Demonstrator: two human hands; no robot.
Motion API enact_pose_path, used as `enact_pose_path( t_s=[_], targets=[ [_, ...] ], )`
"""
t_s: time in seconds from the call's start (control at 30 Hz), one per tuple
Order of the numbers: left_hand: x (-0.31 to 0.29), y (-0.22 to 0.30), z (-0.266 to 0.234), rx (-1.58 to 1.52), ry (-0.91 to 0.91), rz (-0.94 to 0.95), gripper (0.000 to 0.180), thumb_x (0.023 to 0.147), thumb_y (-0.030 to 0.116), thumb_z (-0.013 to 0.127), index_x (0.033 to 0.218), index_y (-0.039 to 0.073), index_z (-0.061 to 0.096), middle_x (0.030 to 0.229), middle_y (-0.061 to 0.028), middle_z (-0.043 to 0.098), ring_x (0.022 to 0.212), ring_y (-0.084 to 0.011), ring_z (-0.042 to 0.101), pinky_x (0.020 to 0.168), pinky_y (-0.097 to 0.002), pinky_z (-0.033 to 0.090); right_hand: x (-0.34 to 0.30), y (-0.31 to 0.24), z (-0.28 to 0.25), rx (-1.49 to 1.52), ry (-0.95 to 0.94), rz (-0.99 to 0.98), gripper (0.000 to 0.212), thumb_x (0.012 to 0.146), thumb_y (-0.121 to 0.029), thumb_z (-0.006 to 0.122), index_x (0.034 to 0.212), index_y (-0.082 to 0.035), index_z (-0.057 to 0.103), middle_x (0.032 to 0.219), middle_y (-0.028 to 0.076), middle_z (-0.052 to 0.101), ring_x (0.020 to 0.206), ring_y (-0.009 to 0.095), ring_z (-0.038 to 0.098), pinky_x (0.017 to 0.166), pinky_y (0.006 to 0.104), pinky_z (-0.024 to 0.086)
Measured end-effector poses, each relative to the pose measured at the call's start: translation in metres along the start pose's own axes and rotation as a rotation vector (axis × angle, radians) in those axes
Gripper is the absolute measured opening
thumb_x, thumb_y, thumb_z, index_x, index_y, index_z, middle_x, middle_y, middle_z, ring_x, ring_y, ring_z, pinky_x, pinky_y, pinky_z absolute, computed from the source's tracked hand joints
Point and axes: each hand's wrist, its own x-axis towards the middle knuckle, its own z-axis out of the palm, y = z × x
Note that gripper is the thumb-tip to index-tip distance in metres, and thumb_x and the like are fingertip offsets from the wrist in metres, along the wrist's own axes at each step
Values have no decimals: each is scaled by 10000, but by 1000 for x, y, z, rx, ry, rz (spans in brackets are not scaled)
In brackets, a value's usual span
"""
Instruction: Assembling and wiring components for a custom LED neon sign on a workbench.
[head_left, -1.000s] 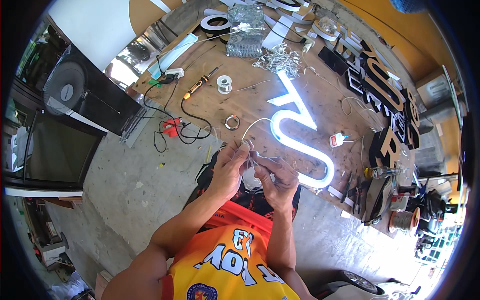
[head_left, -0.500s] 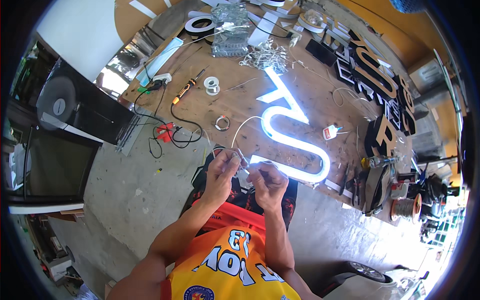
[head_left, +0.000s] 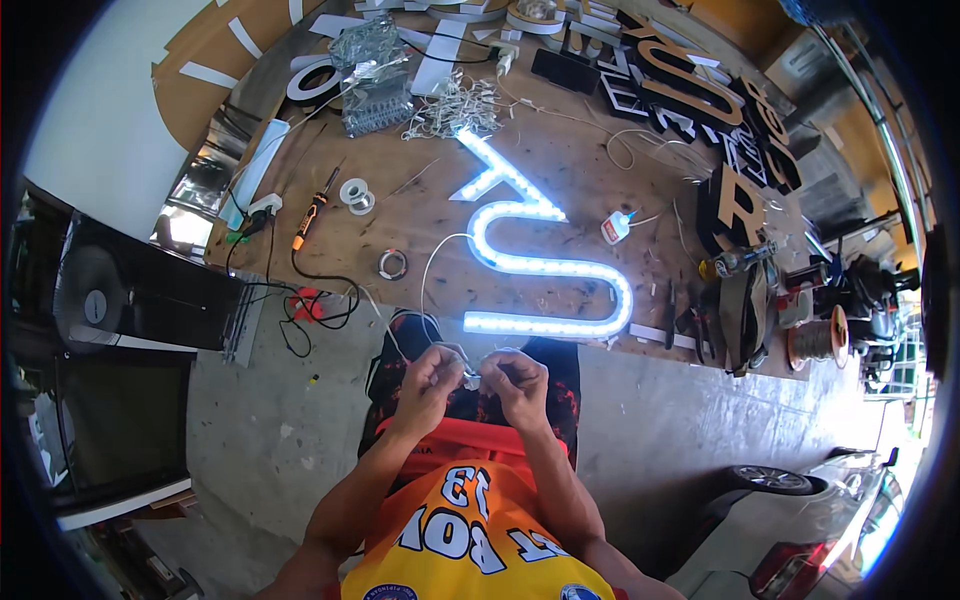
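White wire (head_left: 428,275) runs from the lit sign letter (head_left: 545,262) on the wooden bench (head_left: 420,215) down to the person's two hands, which meet in front of the body just below the bench's near edge. The left hand (head_left: 432,375) and the right hand (head_left: 515,378) are close together, almost touching, with the fingers of both curled and pinched on the end of the wire between them; what exactly sits at that end is too small to tell. The glowing letter lies flat on the bench, its curved lower stroke just above the hands. To its left lie a small roll of tape (head_left: 393,264), a spool of solder (head_left: 355,193) and a soldering iron (head_left: 312,215) with an orange handle, whose black cable loops toward the bench's edge. A small glue bottle (head_left: 615,228) lies right of the letter. Dark sign letters (head_left: 735,205) are stacked at the far right of the bench. A black fan (head_left: 95,300) stands on the floor at the left.
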Motion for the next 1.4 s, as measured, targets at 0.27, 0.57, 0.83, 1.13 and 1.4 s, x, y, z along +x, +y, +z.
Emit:
enact_pose_path(
  t_s=[0.27,0.57,0.83,1.13,1.4],
  targets=[
    [-4,-27,16,64,-131,-48,70,1004,69,569,948,28,566,998,-6,539,854,-55,498,775,-207,429,-18,20,-38,68,41,60,47,955,-35,652,947,1,681,825,19,658,672,81,595,603,221,477],
    [0,-31,24,218,-169,6,104,976,91,596,927,3,570,974,-26,574,800,-85,510,691,-227,437,-29,19,-48,18,57,75,58,961,-37,636,924,0,660,805,39,650,667,85,587,611,228,470],
    [0,-30,23,163,-155,-39,102,981,96,590,927,11,571,972,-21,572,796,-76,506,688,-220,434,-24,21,-48,68,23,53,65,960,-61,658,932,-7,682,828,16,655,706,78,589,635,223,470],
    [0,-35,17,130,-147,-56,79,992,94,576,957,24,584,952,-16,571,791,-68,519,724,-221,451,-21,22,-44,63,26,58,42,960,-36,638,940,-5,658,819,42,652,702,95,591,631,237,470],
    [2,-30,19,60,-168,-124,61,1017,93,558,1016,34,574,951,9,568,854,-54,547,824,-221,493,-22,21,-45,103,-7,73,48,965,-54,643,961,-9,658,832,30,653,721,88,595,646,229,473]
  ],
)
